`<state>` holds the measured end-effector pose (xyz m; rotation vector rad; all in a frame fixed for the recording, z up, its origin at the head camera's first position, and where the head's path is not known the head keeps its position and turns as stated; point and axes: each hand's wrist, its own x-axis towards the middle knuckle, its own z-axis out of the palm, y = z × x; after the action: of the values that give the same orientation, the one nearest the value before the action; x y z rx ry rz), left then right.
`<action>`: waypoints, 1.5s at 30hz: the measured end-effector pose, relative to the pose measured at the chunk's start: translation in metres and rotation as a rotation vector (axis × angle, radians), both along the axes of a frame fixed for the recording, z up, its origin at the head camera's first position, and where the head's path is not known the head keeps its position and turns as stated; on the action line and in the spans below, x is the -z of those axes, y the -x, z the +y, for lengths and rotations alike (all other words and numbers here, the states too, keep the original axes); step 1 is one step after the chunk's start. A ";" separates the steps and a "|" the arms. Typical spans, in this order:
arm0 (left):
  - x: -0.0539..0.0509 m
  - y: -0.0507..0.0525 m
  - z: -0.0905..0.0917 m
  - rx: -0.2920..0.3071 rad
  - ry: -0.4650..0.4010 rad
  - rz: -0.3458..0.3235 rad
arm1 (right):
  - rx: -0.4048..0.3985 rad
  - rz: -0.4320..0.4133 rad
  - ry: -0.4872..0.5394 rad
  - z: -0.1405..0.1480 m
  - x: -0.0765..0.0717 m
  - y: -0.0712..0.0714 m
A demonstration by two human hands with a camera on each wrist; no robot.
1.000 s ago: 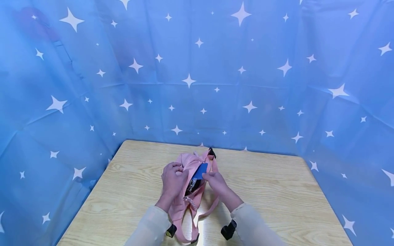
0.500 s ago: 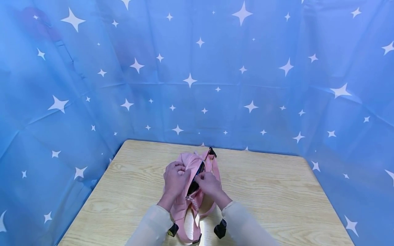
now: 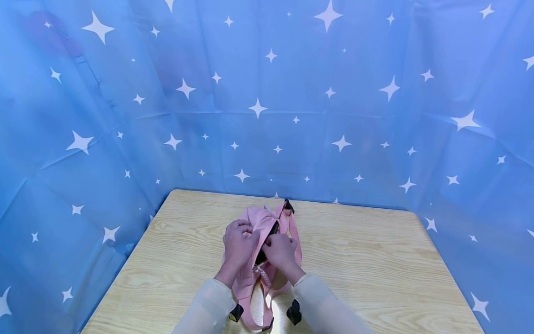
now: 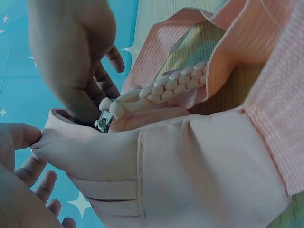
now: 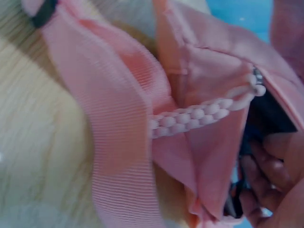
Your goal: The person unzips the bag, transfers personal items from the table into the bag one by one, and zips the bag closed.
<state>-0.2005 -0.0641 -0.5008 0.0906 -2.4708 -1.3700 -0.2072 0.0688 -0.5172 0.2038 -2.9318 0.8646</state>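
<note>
A pink sling bag (image 3: 253,278) with webbing straps lies on the table, its zip opening parted along the top. My left hand (image 3: 238,246) pinches the left edge of that opening between thumb and finger; the left wrist view shows the pinched rim (image 4: 45,145). The fingers of my right hand (image 3: 281,253) reach down inside the bag. In the right wrist view they are bent within the dark opening (image 5: 268,111), and whether they grip anything is hidden. A pale braided zip pull (image 5: 194,116) hangs from the zip's near end.
The pale wooden table (image 3: 367,260) extends to both sides of the bag. A black buckle (image 3: 289,206) sits at the bag's far end, and a loose strap (image 3: 250,320) loops toward me. Behind stands a blue curtain (image 3: 292,93) with white stars.
My right hand has moved left and down into the bag. The blue flat piece it held above the opening has gone inside, out of sight. My left hand keeps its pinch on the edge.
</note>
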 end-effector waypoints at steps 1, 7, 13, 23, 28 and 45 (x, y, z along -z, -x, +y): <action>0.000 0.000 0.000 0.001 -0.003 -0.004 | 0.002 0.017 -0.013 0.000 0.001 -0.001; 0.000 -0.001 -0.001 0.000 -0.009 -0.008 | -0.010 0.070 -0.042 0.001 0.006 -0.003; 0.000 -0.001 -0.001 -0.003 0.012 -0.001 | -0.034 0.090 -0.050 0.006 0.004 -0.002; 0.002 -0.001 -0.002 -0.002 0.034 0.011 | -0.044 0.087 0.055 0.020 -0.005 -0.001; 0.003 -0.002 -0.005 0.013 0.049 0.002 | -0.030 0.110 0.071 0.030 -0.009 -0.004; 0.014 -0.009 -0.017 0.151 0.203 -0.004 | -0.233 0.096 -0.053 0.049 0.012 -0.028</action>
<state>-0.1918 -0.0811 -0.5153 -0.1418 -2.6509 -1.1657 -0.1790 0.1177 -0.5296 0.5831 -2.8816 0.7792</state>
